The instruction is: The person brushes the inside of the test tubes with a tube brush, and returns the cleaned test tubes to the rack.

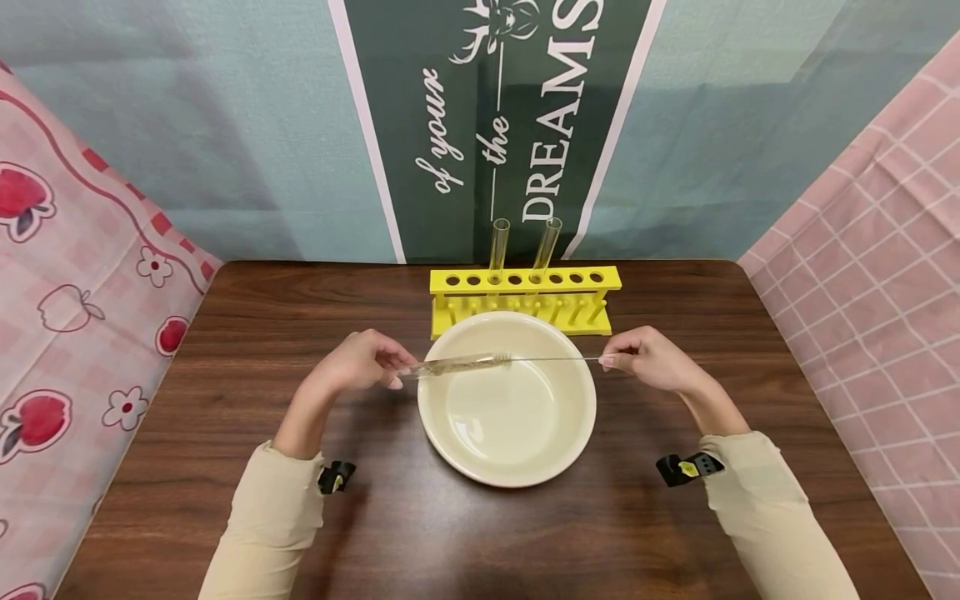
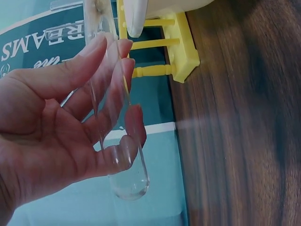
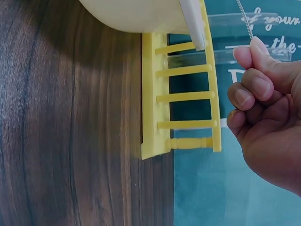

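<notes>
My left hand point(image 1: 365, 360) grips a clear glass test tube point(image 1: 457, 364) near its rounded closed end, thumb on one side and fingers curled round the other in the left wrist view. The tube lies nearly level over the cream basin point(image 1: 507, 475), its mouth toward the right. A test tube brush point(image 1: 551, 359) sits with its bristles partly inside the mouth. Right of the basin, my right hand point(image 1: 648, 357) pinches the end of the brush's thin twisted wire handle point(image 3: 245, 21) between thumb and forefinger, the other fingers curled in.
Behind the basin stands a yellow test tube rack point(image 1: 525, 282) holding two upright glass tubes point(image 1: 498, 250), which lean slightly. All stand on a dark wood table point(image 1: 510, 542). A printed cloth point(image 1: 285, 133) hangs at the back, with patterned cloths at both sides.
</notes>
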Tool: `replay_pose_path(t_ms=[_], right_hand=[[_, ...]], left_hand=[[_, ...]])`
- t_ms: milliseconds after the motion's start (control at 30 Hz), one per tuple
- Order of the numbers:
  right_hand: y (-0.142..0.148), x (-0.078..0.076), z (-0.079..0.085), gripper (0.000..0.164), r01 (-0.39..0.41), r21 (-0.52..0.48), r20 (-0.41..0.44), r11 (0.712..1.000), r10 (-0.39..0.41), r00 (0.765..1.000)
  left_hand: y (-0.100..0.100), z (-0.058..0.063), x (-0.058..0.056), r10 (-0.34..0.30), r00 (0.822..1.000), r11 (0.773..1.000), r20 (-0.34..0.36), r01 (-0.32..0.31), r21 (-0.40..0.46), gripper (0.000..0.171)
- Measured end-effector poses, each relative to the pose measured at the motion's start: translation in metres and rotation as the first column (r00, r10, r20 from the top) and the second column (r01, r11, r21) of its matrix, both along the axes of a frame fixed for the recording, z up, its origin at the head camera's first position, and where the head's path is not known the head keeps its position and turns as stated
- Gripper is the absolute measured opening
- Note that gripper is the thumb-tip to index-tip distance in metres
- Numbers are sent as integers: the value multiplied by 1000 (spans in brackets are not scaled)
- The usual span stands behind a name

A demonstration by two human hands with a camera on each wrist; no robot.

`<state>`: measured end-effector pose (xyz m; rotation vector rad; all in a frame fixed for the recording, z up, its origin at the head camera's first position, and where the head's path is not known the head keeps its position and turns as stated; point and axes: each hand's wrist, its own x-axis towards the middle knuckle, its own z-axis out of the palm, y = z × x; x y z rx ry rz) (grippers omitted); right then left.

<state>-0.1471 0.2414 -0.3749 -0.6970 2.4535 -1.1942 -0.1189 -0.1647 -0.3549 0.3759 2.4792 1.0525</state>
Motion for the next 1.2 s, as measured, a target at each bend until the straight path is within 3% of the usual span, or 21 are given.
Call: replay_pose_path(t_ms=[567,1200], right_hand=[[25,3,-7,17,7,5,2,1000,-7,1000],[38,5,-7,17,5,3,13,1000,-5,1000]], left_hand=[[-25,-1,5,12,997,1000,74,-13,19,25],[-31,-3,8,28,997,999,75,-29,18,26]])
